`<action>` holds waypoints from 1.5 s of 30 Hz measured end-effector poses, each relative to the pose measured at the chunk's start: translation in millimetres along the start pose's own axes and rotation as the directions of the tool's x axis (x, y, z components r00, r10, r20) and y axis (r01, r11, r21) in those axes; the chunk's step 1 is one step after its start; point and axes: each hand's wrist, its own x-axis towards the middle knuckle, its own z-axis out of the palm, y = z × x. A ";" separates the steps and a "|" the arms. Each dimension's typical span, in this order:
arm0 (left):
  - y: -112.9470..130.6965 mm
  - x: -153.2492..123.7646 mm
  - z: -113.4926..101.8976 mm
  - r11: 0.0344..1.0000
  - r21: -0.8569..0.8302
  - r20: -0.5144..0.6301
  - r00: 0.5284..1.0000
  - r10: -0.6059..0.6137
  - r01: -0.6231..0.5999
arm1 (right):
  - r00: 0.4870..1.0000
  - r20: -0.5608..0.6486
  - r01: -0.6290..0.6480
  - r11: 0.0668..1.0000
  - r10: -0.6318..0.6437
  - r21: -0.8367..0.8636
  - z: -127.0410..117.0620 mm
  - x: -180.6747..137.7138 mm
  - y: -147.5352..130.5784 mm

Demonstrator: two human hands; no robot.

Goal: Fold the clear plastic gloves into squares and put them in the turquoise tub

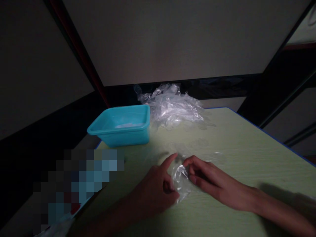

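A small piece of clear plastic film (pixel 180 180) lies crumpled on the pale green table (pixel 234 148) near the front. My left hand (pixel 155 191) pinches its left side with thumb and fingers, the index finger pointing forward. My right hand (pixel 209 182) grips its right side with curled fingertips. A thin flat part of the film spreads on the table just beyond the hands.
A turquoise plastic tub (pixel 122 126) stands at the table's back left corner. A heap of clear plastic pieces (pixel 172 107) lies behind it at the back edge. The table has a blue edge, and dark frame bars stand at the right.
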 end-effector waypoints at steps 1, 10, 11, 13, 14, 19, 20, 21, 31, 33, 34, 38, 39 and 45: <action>-0.3 0.3 0.5 1.000 -0.005 0.004 1.000 0.000 0.000 | 1.000 0.005 0.002 1.000 -0.001 -0.012 0.2 -0.2 -0.1; 4.5 -1.8 2.4 0.998 0.059 0.020 0.999 0.027 -0.028 | 1.000 0.006 -0.014 0.982 0.015 -0.190 5.7 -0.6 3.4; 5.1 -2.0 1.9 0.997 0.069 0.026 0.999 0.026 -0.027 | 1.000 0.007 -0.013 0.981 0.015 -0.193 5.8 -0.6 3.9; 4.8 -1.6 0.5 0.996 0.079 0.034 0.999 0.030 -0.032 | 1.000 0.016 -0.014 0.980 0.018 -0.199 5.5 -0.7 4.6; 3.6 -1.1 -0.3 0.995 0.092 0.027 0.999 0.036 -0.038 | 1.000 0.023 -0.015 0.980 0.020 -0.199 5.3 -0.9 4.7; -7.7 1.5 -4.9 0.957 0.267 -0.085 0.986 0.143 -0.116 | 0.999 0.036 -0.018 0.982 0.025 -0.186 4.5 -1.5 5.0; -9.2 1.4 -5.4 0.940 0.303 -0.108 0.974 0.197 -0.156 | 0.999 0.033 -0.014 0.983 0.020 -0.183 4.6 -1.5 5.1; -10.1 1.0 -5.6 0.918 0.340 -0.122 0.958 0.260 -0.205 | 0.999 0.028 -0.010 0.984 0.015 -0.179 4.6 -1.4 5.1; -2.7 0.1 -6.4 0.780 0.453 0.192 0.902 0.387 -0.432 | 0.999 0.034 -0.013 0.993 0.018 -0.121 0.5 -0.8 3.2; -3.0 1.0 -7.7 0.779 0.471 0.231 0.910 0.345 -0.415 | 0.999 0.041 -0.014 0.991 0.020 -0.132 0.6 -1.6 3.2; -3.6 1.4 -8.1 0.777 0.476 0.251 0.911 0.328 -0.411 | 0.999 0.044 -0.019 0.990 0.025 -0.142 0.8 -2.0 3.4; -7.2 2.5 -8.0 0.765 0.498 0.299 0.909 0.290 -0.408 | 0.998 0.049 -0.028 0.986 0.037 -0.164 2.1 -1.6 5.0; -7.9 2.6 -8.0 0.759 0.504 0.310 0.907 0.286 -0.412 | 0.998 0.046 -0.027 0.986 0.035 -0.167 2.3 -1.2 5.5; -8.3 2.9 -10.6 0.726 0.539 0.285 0.903 0.320 -0.427 | 0.998 0.053 -0.023 0.984 0.033 -0.177 1.9 -0.4 5.9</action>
